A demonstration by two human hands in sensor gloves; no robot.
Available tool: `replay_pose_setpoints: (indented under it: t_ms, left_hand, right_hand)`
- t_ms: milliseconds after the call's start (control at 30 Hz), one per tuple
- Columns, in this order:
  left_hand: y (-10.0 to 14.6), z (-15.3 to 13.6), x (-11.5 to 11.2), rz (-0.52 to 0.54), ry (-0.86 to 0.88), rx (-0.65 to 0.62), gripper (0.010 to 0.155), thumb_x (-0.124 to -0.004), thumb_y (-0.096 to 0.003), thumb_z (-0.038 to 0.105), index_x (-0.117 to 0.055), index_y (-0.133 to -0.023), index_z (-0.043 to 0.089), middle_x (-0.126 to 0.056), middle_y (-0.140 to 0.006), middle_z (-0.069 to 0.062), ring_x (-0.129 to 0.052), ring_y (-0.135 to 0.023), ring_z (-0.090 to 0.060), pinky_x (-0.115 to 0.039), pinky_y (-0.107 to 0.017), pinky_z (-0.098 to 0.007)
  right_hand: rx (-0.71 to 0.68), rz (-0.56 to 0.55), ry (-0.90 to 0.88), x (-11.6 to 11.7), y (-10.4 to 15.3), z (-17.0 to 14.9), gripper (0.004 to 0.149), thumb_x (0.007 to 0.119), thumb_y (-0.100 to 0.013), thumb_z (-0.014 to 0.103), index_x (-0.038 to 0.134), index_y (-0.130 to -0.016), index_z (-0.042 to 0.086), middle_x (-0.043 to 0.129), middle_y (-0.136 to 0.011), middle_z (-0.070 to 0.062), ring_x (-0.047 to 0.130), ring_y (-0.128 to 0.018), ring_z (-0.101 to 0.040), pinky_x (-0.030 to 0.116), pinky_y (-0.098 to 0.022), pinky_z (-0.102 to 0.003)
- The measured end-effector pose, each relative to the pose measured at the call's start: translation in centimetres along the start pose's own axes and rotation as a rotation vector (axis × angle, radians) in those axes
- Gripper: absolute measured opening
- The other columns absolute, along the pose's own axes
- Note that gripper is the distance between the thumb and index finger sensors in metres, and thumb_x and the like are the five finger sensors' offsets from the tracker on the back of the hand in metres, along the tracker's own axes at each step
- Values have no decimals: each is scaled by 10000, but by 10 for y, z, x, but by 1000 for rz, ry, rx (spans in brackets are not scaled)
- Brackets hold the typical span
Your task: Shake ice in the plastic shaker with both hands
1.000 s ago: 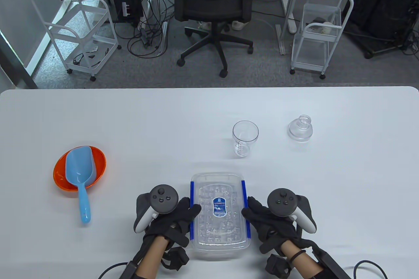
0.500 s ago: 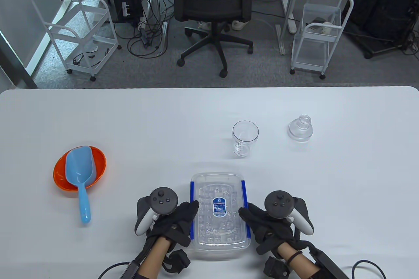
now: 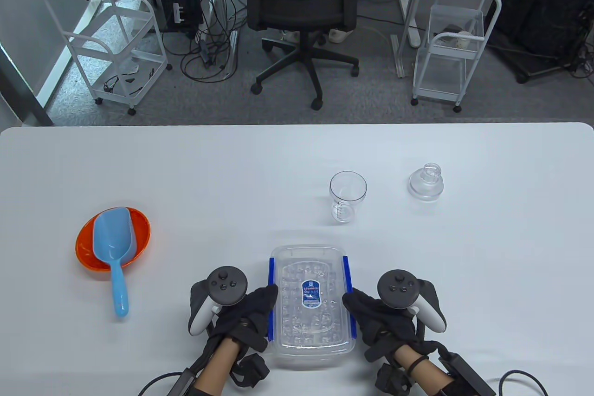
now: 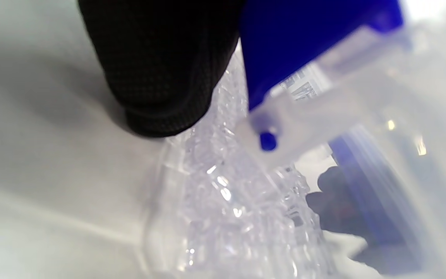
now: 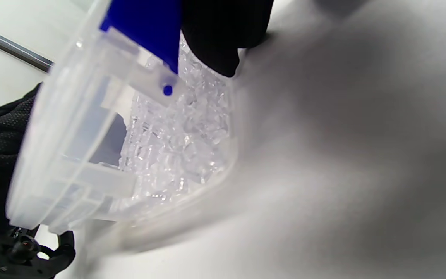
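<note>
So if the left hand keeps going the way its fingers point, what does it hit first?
The left hand points up and to the right in the table view, straight into the ice box. Its fingertips already sit by the blue clip, so likely that clip.

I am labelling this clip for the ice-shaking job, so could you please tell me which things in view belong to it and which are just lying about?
Belonging to the job:
- ice box with blue clips, ice inside
- shaker cup, open
- shaker lid, standing apart
- blue scoop
- left hand and right hand, at the clips

Lying about:
- orange bowl under the scoop
- office chair
- white carts
</note>
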State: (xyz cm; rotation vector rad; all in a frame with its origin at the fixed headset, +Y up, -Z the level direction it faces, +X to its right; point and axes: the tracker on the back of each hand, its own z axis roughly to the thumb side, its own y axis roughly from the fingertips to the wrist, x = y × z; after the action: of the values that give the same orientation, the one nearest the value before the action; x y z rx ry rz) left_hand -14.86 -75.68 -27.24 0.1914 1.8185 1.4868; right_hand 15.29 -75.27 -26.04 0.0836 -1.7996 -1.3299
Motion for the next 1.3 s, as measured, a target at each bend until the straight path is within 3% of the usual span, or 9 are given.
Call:
replay_pose_setpoints:
  t_ms: [233,300,367,433,600,800,1000,1167,1300]
  left_hand:
    - [0,0,0,-12,13,-3,656,-354,-615,415,-560,-943,-115,-820,-823,-282,-966,-656,-339,-888,-436,-253]
    - [1,-6,2,11,13,-5,622,-361,-602,400,-570,-947,-74,-840,-841,-224,-988,-665,-283,-907,-431,-213]
    - [1,-5,1,-14,80,-10,617,-386,-608,366,-550,-943,-125,-816,-842,-282,-968,-666,-342,-896,-418,-268]
    - [2,-2,2,23,-6,6,616,-390,-602,371,-576,-929,-117,-848,-823,-263,-997,-642,-315,-909,-387,-250]
    - [2,0,3,23,-15,6,610,-401,-604,358,-580,-919,-134,-856,-808,-278,-1000,-622,-329,-906,-358,-256]
    - [3,5,7,66,-88,11,616,-439,-606,343,-610,-890,-176,-879,-765,-316,-1009,-553,-374,-897,-292,-283]
    - [16,18,30,251,-339,-5,632,-491,-602,330,-639,-851,-232,-906,-709,-356,-1022,-485,-405,-898,-241,-303]
    - [26,32,37,323,-349,-91,641,-500,-603,346,-655,-850,-225,-915,-702,-352,-1024,-477,-407,-897,-238,-304]
    - [30,44,31,263,-352,-145,667,-501,-608,384,-708,-834,-209,-953,-664,-341,-1043,-439,-396,-901,-214,-296]
  right_hand:
    - [-12,4,14,0,0,1,635,347,-656,415,362,-1030,-98,770,-922,-161,619,-1021,-308,345,-716,-605]
    - [-14,-10,15,-1,0,-1,633,349,-656,413,371,-1029,-98,781,-919,-156,630,-1021,-302,344,-720,-592]
    - [-6,-24,33,0,2,4,631,360,-660,401,375,-1023,-115,787,-914,-174,632,-1012,-322,338,-711,-601]
    - [-10,-43,90,-1,1,4,629,359,-654,403,406,-1014,-111,820,-898,-148,671,-999,-301,376,-711,-592]
    - [-4,51,-128,-5,-1,-8,607,392,-661,383,386,-1035,-95,778,-937,-175,603,-1021,-298,265,-691,-577]
    - [37,-107,88,-8,4,5,607,444,-639,369,516,-976,-131,894,-846,-180,715,-920,-364,401,-628,-646]
    - [80,-335,172,-24,16,2,615,515,-617,362,517,-972,-141,870,-848,-244,707,-882,-453,421,-580,-693]
    - [4,-362,118,-30,24,10,636,534,-613,374,438,-1018,-108,792,-924,-250,643,-902,-522,385,-552,-736]
    - [-72,-325,112,-25,29,20,657,546,-610,383,429,-1018,-118,784,-923,-269,643,-886,-548,381,-532,-752]
